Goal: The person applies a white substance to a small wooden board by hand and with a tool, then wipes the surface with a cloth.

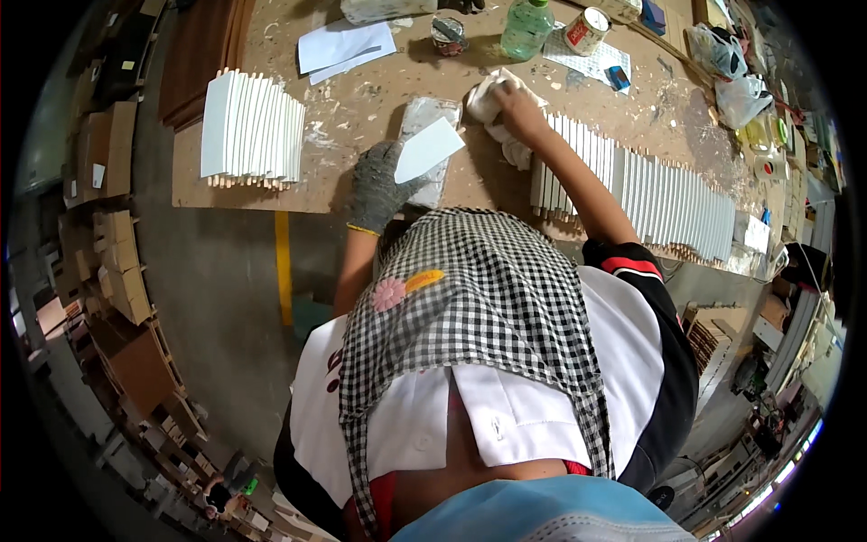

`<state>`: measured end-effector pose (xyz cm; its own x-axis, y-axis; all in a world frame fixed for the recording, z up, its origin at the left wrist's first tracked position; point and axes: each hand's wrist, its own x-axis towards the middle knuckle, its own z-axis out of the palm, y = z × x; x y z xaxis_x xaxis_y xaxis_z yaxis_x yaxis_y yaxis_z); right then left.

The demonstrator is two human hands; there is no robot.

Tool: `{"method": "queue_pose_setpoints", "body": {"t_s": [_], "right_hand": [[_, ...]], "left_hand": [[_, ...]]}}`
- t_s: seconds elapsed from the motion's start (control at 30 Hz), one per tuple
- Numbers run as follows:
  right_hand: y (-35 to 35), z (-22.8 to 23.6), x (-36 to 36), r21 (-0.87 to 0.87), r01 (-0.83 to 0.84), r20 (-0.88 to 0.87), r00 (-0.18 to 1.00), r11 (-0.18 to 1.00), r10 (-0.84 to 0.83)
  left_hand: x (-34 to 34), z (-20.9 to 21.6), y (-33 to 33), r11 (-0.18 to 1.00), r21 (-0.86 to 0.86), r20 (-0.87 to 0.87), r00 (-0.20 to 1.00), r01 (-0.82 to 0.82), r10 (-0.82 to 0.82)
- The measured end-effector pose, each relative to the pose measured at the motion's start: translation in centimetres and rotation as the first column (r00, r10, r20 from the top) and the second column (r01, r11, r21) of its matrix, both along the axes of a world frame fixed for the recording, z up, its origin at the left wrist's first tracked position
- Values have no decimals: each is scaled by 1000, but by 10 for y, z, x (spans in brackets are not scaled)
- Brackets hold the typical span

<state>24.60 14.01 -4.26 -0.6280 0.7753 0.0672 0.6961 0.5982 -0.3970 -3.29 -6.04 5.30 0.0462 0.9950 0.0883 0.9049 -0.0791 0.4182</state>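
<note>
Nearest the viewer, a black-and-white checked apron (pixel 488 298) faces the front edge of the worktable (pixel 334 185), whose brown top is spotted with pale marks. Left hand (pixel 384 188), in a grey knit glove with a yellow cuff edge, grips the lower left end of a white panel (pixel 428 152); fingers partly hidden, exact spread not readable. Panel: flat, thin, smooth-looking, evenly white on the visible face, straight-edged, lying aslant with its far end up and to the right; a short stub of pale wood shows at its right corner. It sits above a whitish, smeared slab (pixel 432 185) on the table; contact between the two cannot be told. To the left, a stack of white slats (pixel 253 126) stands on edge, close together, pale wooden stubs showing along both ends. To the right, a longer row of similar white pieces (pixel 673 203) runs along the front edge, under the right forearm. Right hand (pixel 521 107), bare, is farther out, fingers curled into a crumpled off-white cloth (pixel 488 98), beyond and right of the panel, apart from it. Farther still: white papers (pixel 345 47), a small stained tub (pixel 448 38), a green clear bottle (pixel 526 32) and a tipped can (pixel 587 32).
</note>
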Motion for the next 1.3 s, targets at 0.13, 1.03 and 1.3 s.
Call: {"method": "queue_pose_setpoints", "body": {"t_s": [0.13,1.03,1.3], "right_hand": [[-41,115,-40,31,265,-33,964,964,-264],[-52,65,-94,-41,513,-221,832,857,-509],[-32,23,-68,-248,531,-100,818,811,-566]], "left_hand": [[-4,-11,-16,996,-41,79,993,-85,88],[-12,-8,-19,996,-10,94,991,-93,94],[-24,-20,-26,994,38,188,978,-104,95]]}}
